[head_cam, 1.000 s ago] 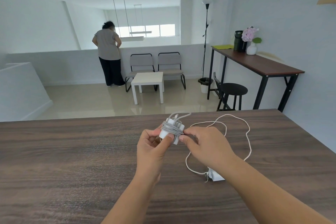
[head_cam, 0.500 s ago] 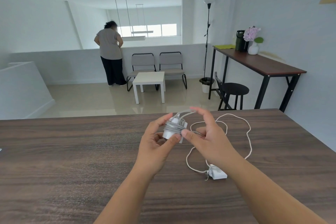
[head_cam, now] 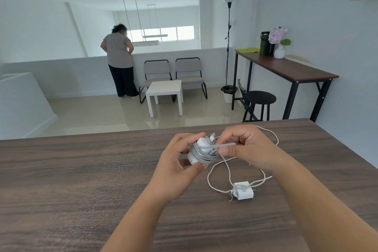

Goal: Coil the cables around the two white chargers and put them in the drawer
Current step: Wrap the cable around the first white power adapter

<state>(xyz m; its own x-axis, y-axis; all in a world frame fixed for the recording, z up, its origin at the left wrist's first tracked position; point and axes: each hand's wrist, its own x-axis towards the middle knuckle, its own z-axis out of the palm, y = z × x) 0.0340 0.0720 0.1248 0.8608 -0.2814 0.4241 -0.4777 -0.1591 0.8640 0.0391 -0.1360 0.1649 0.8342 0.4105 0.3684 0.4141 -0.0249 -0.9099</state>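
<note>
My left hand [head_cam: 176, 161] grips a white charger [head_cam: 201, 145] above the dark wooden table [head_cam: 81, 180]; a grey cable [head_cam: 204, 156] is coiled in several turns around it. My right hand [head_cam: 243, 147] pinches the short free end of that grey cable [head_cam: 224, 145], held out to the right of the charger. A second white charger [head_cam: 243, 190] lies on the table under my right forearm, its white cable [head_cam: 219, 166] spread in a loose loop behind my hands. No drawer is in view.
The table's far edge [head_cam: 143, 132] runs just behind my hands. Beyond it are a white side table [head_cam: 164, 90], two chairs, a black stool [head_cam: 260, 98], a tall desk [head_cam: 286, 69] and a person [head_cam: 119, 57] standing with their back turned.
My right hand has carried the grey cable round the charger once more and now pinches its short end to the right. The left hand has turned the charger slightly.
</note>
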